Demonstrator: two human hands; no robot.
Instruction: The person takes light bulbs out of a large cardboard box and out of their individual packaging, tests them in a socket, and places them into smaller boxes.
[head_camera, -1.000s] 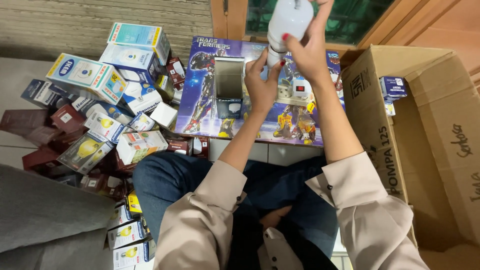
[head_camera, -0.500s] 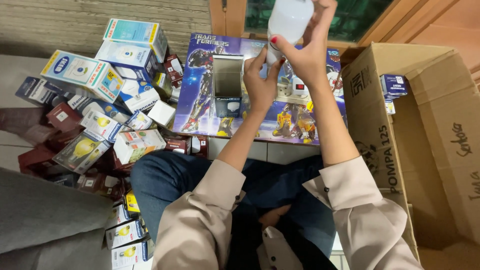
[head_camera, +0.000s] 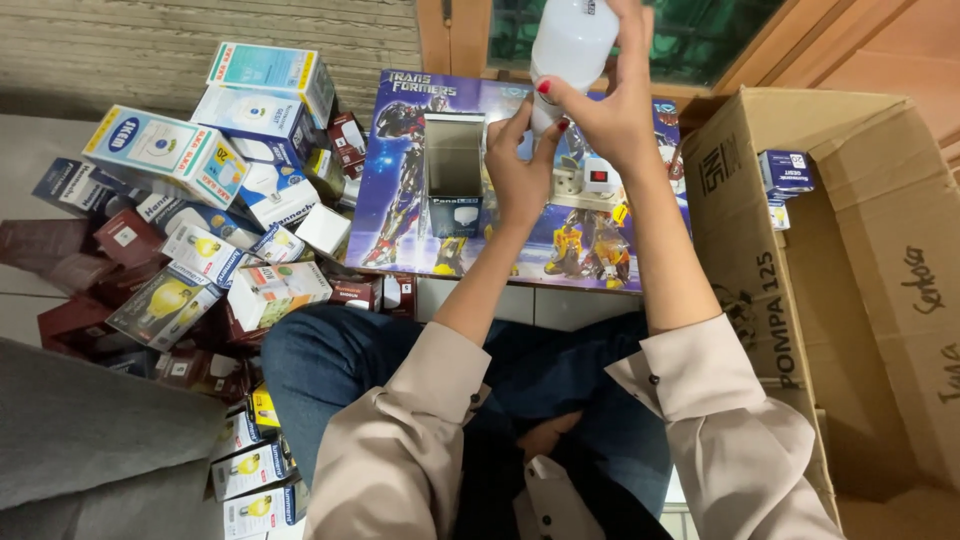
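White bulb (head_camera: 572, 40) held up over the printed board, both hands on it. Right hand (head_camera: 610, 105) wrapped round the dome, left hand (head_camera: 518, 165) pinching the base just below. Prob. light, smooth, fragile: grip base, not dome.

White bulb (head_camera: 572, 40): dome cut off by the top edge; base hidden behind the left hand (head_camera: 518, 170).
Socket below the white bulb: covered by both hands, cannot tell.
Cardboard carton (head_camera: 745, 230), right of the white bulb: far side cut off by the right edge.
Small boxes (head_camera: 255, 470): lowest one cut off by the bottom edge.
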